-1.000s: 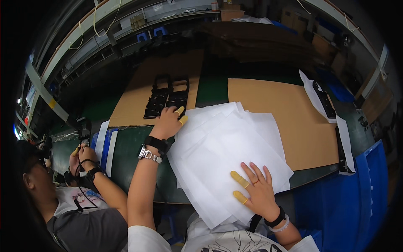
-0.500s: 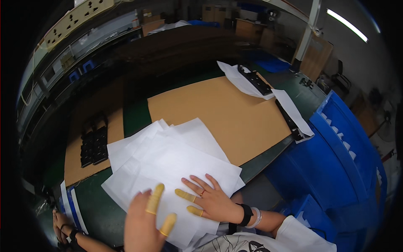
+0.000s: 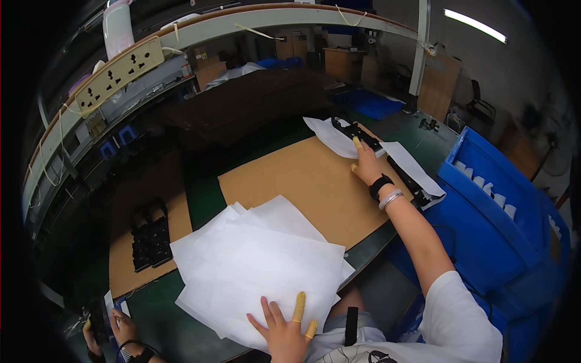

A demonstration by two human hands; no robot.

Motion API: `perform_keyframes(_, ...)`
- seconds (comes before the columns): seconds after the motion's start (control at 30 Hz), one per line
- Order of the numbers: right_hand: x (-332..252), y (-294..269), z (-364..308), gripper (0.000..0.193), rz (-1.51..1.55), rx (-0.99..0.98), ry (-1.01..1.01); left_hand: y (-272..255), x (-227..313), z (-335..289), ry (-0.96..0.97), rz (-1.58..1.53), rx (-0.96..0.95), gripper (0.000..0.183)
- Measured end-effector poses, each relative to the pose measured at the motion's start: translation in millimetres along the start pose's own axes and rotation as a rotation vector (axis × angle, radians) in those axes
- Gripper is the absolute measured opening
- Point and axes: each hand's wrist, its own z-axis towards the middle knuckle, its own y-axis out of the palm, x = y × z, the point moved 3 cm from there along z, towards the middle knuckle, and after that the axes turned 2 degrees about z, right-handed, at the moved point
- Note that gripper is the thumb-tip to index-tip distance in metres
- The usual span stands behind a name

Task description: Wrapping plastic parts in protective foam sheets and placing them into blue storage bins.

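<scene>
A loose stack of white sheets (image 3: 260, 254) lies fanned on the table in front of me. My left hand (image 3: 287, 336) rests on its near edge, fingers spread, with yellow cots on some of them. Stretched out to the far right, my right hand (image 3: 367, 166) has its thumb and index finger apart, also in yellow cots. Its fingertips are at the near edge of a long black plastic part (image 3: 348, 128), which lies on a white sheet (image 3: 327, 136); whether they touch it is hard to tell. Beside it, another black part (image 3: 405, 172) is partly covered by a white sheet (image 3: 414, 163).
Brown cardboard (image 3: 290, 181) covers the table under the parts. More black parts (image 3: 151, 242) lie on cardboard at left. A co-worker's hands (image 3: 124, 327) hold a black item at lower left. Blue bins (image 3: 484, 224) with white rolled pieces stand right. A socket strip (image 3: 118, 75) hangs upper left.
My right hand has left the white sheets and reached far right to the black part. My left hand has moved right and now lies on the sheets' near edge. The view has shifted.
</scene>
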Motion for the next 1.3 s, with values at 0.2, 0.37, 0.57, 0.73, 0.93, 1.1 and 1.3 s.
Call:
perform_keyframes(0.2,-27,-10,2,0.019,0.248,-0.425,-0.087,15,-9,-11,-0.002,0.012,0.061,0.069)
perform_keyframes(0.37,-125,-85,-34,0.021,0.704,-0.093,-0.117,10,-7,-11,0.010,-0.013,0.046,0.067)
perform_keyframes(0.57,-217,-119,-177,0.026,0.564,-1.177,-0.983,1,-10,-10,0.018,-0.127,0.030,0.063)
perform_keyframes(0.73,-213,-115,-183,0.027,0.642,-1.202,-0.996,-33,-8,-9,0.057,-0.119,0.310,0.059)
perform_keyframes(0.93,-196,-82,-136,0.024,1.397,-1.711,-0.205,-37,-9,5,0.100,-0.217,0.387,0.071)
perform_keyframes(1.1,-50,-26,-26,0.036,0.240,-0.168,0.034,-12,-8,22,0.036,-0.224,0.206,0.049)
perform_keyframes(1.3,-36,-20,-29,0.057,-0.128,-0.586,0.272,-6,-18,20,0.006,-0.150,0.168,0.049)
